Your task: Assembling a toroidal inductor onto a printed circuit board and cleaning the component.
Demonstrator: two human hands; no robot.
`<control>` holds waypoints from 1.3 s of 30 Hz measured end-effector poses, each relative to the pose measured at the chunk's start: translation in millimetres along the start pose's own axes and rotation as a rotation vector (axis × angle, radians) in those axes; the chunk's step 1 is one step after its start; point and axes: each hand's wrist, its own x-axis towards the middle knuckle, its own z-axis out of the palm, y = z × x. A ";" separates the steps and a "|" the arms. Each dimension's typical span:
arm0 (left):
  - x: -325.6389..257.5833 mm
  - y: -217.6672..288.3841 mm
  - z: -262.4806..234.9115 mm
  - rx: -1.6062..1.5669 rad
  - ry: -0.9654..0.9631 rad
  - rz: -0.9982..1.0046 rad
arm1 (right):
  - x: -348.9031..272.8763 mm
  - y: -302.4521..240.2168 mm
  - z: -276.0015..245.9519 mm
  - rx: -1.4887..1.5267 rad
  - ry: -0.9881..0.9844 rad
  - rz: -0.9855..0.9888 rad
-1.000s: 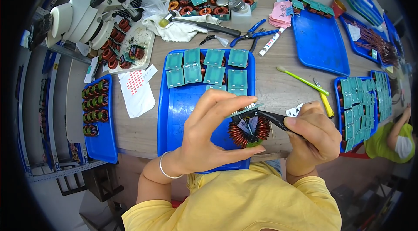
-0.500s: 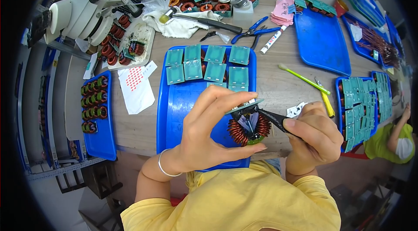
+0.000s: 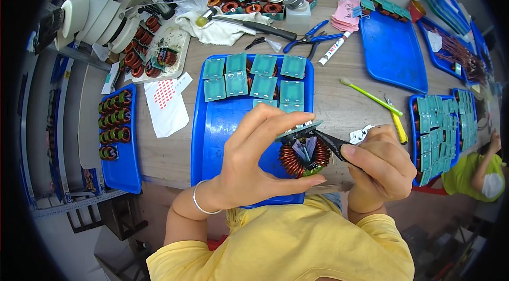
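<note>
Left hand (image 3: 249, 167) clamped a copper coil (image 3: 303, 155) above the blue tray (image 3: 222, 122), right hand (image 3: 379, 162) at 3 o'clock gripping cutters (image 3: 331, 143) at its leads; trimming looked unfinished.

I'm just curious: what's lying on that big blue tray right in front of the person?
At the far end of the blue tray lie green square boards in rows. Its near part is covered by the left hand and the copper coil it holds, so anything under them is hidden.
</note>
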 end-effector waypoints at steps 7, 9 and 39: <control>1.8 2.5 -1.9 -0.019 -0.040 0.020 | 1.4 -1.6 1.8 -0.024 0.001 -0.006; 1.7 2.0 -1.1 -0.016 -0.040 0.017 | 0.9 -2.8 2.4 -0.013 -0.013 -0.002; -1.6 -13.6 13.0 -0.748 -0.169 0.020 | -18.7 8.8 3.6 0.206 0.059 0.111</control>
